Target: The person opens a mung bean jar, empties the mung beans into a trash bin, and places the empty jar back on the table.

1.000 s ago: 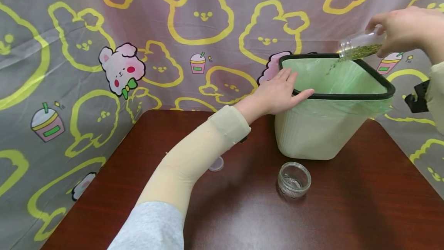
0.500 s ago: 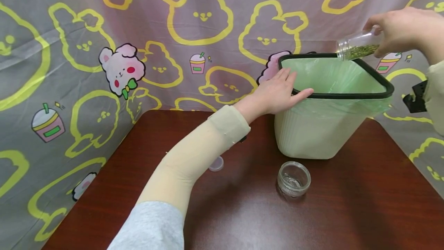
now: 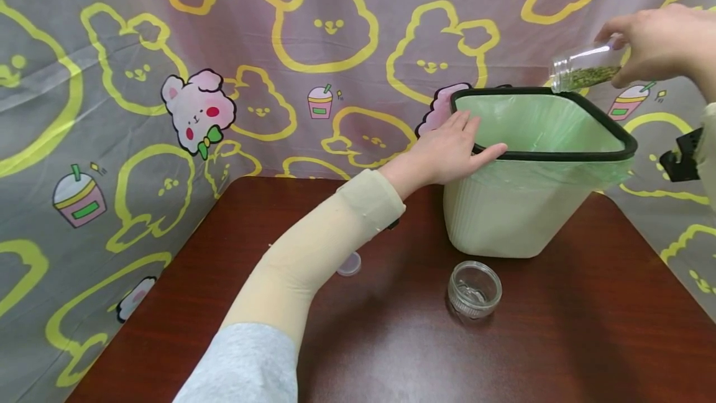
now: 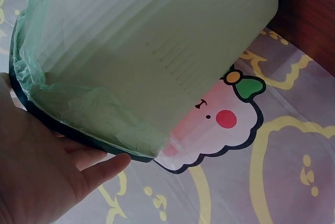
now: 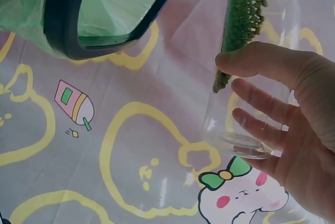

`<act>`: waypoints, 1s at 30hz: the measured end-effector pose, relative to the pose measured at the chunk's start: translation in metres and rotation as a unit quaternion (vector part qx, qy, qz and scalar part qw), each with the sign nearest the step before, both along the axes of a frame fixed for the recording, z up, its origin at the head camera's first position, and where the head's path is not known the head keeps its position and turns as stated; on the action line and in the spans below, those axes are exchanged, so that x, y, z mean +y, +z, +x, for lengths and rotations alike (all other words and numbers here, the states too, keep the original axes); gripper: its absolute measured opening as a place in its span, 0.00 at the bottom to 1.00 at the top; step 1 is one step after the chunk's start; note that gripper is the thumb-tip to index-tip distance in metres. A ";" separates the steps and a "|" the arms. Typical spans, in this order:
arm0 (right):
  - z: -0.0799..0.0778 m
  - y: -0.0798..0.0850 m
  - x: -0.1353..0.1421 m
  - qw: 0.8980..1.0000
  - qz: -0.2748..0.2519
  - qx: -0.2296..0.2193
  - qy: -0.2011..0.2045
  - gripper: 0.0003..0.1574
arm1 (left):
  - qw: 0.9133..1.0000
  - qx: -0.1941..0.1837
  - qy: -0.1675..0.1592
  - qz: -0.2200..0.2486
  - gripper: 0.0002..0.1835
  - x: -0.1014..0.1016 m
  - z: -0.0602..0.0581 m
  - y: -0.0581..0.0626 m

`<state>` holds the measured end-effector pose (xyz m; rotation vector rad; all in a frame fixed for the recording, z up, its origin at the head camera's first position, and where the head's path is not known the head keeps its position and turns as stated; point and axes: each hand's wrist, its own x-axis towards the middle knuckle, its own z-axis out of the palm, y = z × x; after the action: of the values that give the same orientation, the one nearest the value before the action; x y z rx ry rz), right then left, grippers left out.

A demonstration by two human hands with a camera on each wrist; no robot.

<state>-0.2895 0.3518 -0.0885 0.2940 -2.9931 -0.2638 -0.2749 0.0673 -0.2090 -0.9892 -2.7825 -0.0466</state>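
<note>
My right hand (image 3: 660, 42) grips a clear jar (image 3: 590, 66) by its base end. The jar lies tilted nearly on its side, its open mouth over the bin's far right rim. Small green beans (image 5: 243, 17) lie along the jar's lower side. Below is a cream bin (image 3: 503, 216) with a black rim (image 3: 559, 155) and a pale green liner (image 3: 506, 120). Against the rim's left side rests my left hand (image 3: 444, 148), its fingers straight and thumb spread out. The left wrist view shows its fingers partly hidden behind the dark rim.
A small clear round container (image 3: 474, 291) stands on the brown table (image 3: 403, 353) in front of the bin. A translucent lid (image 3: 349, 264) lies near my left forearm, partly covered by it. A patterned curtain (image 3: 246, 48) hangs behind and beside the table.
A second ago green beans were falling from the jar's mouth into the bin; now none are seen falling. The jar has shifted slightly right and up. My left hand has stayed put.
</note>
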 end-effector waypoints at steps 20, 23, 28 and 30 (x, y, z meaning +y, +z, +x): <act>-0.003 -0.004 0.001 1.000 0.005 -0.011 0.001 0.43 | 1.000 0.007 0.001 -0.007 0.38 0.000 0.000 -0.001; -0.003 -0.003 0.001 1.000 0.005 -0.016 0.001 0.43 | 1.000 0.008 0.003 -0.010 0.39 0.001 0.000 -0.001; -0.001 -0.004 -0.002 1.000 0.005 -0.010 -0.001 0.43 | 1.000 0.009 0.004 -0.012 0.40 0.001 0.000 -0.001; 0.000 -0.004 -0.004 1.000 0.002 0.007 0.001 0.43 | 1.000 0.010 0.004 -0.013 0.40 0.001 0.000 -0.001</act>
<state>-0.2896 0.3474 -0.0924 0.2947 -2.9783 -0.2705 -0.2752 0.0686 -0.2099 -0.9791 -2.7763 0.0018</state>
